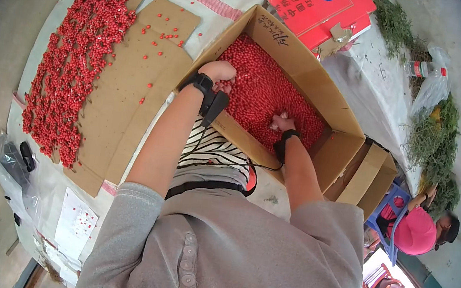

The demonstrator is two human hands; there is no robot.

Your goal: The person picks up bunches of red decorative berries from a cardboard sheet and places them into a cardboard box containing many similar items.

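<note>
A long cardboard box [309, 57] stands in front of me, with a deep layer of loose red berries [257, 82] inside. At the box's left end my left hand [219, 73] reaches over the near wall, its fingers curled down against the berries; whatever they hold is hidden. Farther right, my right hand [284, 122] is down in the box, touching the berries with bent fingers. Something pale shows at its fingertips, too small to name. Dark bands with a cable are on both my wrists.
Berry sprigs [75, 67] cover a flattened cardboard sheet [132, 82] on the left, beside scattered berries. Red printed cartons [316, 8] lie beyond the box. Another open box [371, 177] stands at right. A person in pink [414, 231] sits near green stems [436, 145].
</note>
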